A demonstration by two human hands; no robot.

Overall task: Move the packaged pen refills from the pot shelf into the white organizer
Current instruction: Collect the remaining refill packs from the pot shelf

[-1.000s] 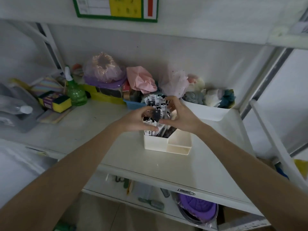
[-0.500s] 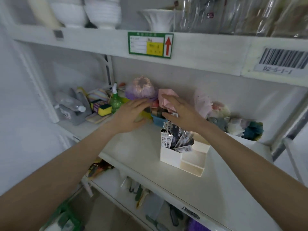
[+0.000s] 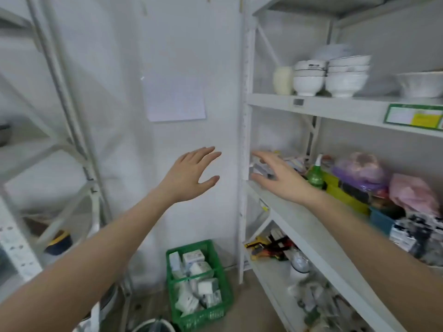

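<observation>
Both hands were empty, fingers spread wide and holding nothing. Nearest, the left hand (image 3: pixel 191 173) hung before the bare wall, and the right hand (image 3: pixel 278 178) reached over the left end of the shelf (image 3: pixel 311 238). From the right hand's fingers the packaged pen refills (image 3: pixel 412 231) lay at about four o'clock, back along that forearm, black-and-white packs blurred at the frame's right edge; their long axis and the organizer holding them could not be made out. The right hand looked the nearer, though both pointed away towards eleven o'clock
</observation>
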